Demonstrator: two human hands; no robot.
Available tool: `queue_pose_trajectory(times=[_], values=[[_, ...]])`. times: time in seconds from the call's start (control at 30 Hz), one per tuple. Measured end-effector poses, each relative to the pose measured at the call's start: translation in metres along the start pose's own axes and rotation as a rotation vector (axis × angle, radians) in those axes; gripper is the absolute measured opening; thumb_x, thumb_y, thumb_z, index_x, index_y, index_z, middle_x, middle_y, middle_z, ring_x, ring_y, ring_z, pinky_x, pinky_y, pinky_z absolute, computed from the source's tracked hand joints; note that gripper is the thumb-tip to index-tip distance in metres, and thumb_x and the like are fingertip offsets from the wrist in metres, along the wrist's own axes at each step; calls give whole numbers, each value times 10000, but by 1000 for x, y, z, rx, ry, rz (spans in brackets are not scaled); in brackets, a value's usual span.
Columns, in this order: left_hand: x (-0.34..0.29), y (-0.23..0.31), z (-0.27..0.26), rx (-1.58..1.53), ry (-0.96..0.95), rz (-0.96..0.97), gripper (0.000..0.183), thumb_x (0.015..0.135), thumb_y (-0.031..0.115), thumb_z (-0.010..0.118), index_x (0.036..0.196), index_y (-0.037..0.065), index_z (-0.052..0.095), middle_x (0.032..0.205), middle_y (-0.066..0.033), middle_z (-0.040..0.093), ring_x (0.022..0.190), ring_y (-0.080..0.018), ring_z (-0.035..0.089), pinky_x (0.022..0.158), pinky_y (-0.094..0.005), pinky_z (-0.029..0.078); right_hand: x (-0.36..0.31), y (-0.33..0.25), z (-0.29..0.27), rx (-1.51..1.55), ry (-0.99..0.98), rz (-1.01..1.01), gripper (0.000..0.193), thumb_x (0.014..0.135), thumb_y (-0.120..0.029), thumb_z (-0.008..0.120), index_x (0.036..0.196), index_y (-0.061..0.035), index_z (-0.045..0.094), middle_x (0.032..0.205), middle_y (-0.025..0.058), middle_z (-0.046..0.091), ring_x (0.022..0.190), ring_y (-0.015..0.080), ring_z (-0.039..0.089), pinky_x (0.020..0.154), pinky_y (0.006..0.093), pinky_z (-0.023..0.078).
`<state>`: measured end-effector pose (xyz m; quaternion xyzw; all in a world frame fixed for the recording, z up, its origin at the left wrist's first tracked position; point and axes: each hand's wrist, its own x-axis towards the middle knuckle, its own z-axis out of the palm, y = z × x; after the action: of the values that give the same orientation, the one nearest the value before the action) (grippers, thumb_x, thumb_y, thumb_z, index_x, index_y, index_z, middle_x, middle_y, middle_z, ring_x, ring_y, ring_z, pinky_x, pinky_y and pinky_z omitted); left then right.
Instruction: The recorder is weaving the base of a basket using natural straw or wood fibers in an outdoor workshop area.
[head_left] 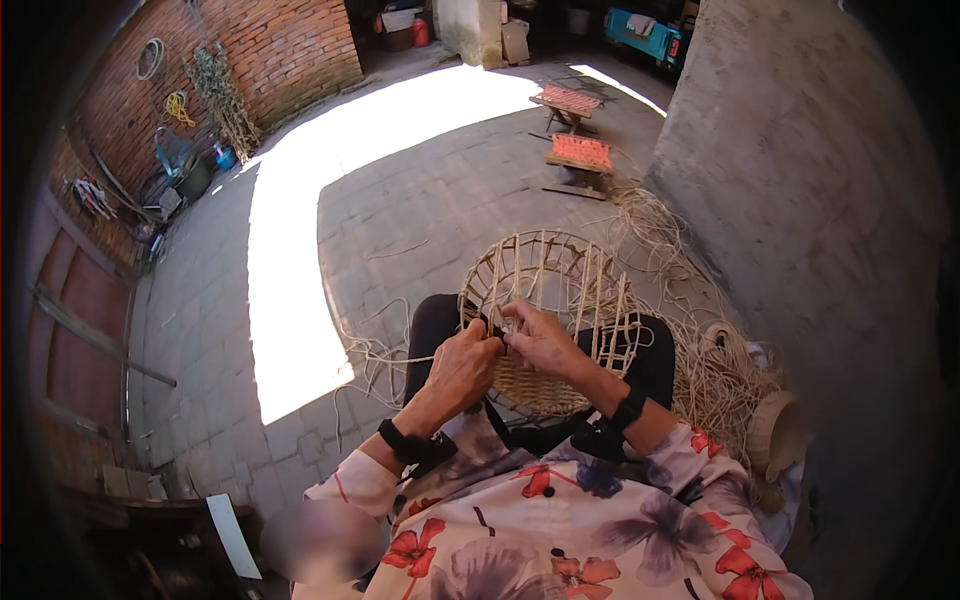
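Note:
A half-woven basket (541, 391) rests between my knees, its lower part tightly woven and its upper part an open frame of ribs and a hoop. My left hand (466, 362) is closed at the basket's left side, fingers bent around a pale straw-coloured cord (395, 359) that trails off to the left. Close against it, my right hand (546, 343) pinches a short pale piece of the cord at the basket's ribs. The fingertips of both hands nearly meet, and they partly hide the strand between them.
Loose cord lies in a big tangled heap (715, 375) at my right, beside a small woven basket (775, 435). Two folding stools (580, 152) with red woven seats stand ahead. A grey wall (800, 200) rises on the right; a brick wall (270, 50) stands far left.

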<state>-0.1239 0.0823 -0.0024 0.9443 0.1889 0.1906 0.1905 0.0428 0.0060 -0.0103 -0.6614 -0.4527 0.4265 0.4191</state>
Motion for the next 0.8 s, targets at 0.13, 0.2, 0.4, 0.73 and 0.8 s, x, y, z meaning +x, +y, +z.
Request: queue_pose_trajectory(times=[0.13, 0.2, 0.4, 0.73, 0.8], values=[[-2, 6, -7, 4, -12, -16, 119, 763, 37, 611, 864, 57, 671, 859, -139, 524, 779, -341, 593, 672, -443, 482, -40, -8, -17, 359, 87, 107, 291, 876, -61, 601, 1162, -42, 548, 671, -16, 532, 492, 55, 499, 426, 207, 373], [0, 7, -7, 32, -24, -23, 115, 769, 42, 627, 873, 60, 672, 839, -131, 527, 783, -328, 598, 671, -431, 491, -53, 2, -32, 405, 110, 148, 251, 882, -74, 619, 1124, -38, 565, 666, -25, 524, 498, 52, 495, 426, 202, 368], [16, 24, 2, -54, 143, 87, 43, 802, 76, 654, 839, 59, 639, 863, -110, 553, 821, -303, 617, 654, -420, 517, -56, 30, -56, 354, 280, 39, 87, 921, -135, 643, 918, -69, 588, 709, -46, 544, 506, 23, 450, 449, 185, 352], [27, 27, 35, -15, 31, 100, 120, 797, 107, 670, 896, 65, 617, 767, -109, 583, 699, -331, 655, 609, -440, 507, -6, 7, -68, 359, 306, -88, 51, 899, -65, 593, 943, -38, 594, 789, 19, 641, 676, 80, 619, 596, 234, 494], [26, 35, 32, -95, 153, -70, 163, 788, 123, 702, 926, 88, 624, 777, -94, 548, 706, -320, 613, 619, -424, 491, -2, 6, -70, 376, 326, -109, 56, 901, -65, 593, 944, -30, 594, 806, 40, 651, 675, 86, 620, 606, 236, 504]])
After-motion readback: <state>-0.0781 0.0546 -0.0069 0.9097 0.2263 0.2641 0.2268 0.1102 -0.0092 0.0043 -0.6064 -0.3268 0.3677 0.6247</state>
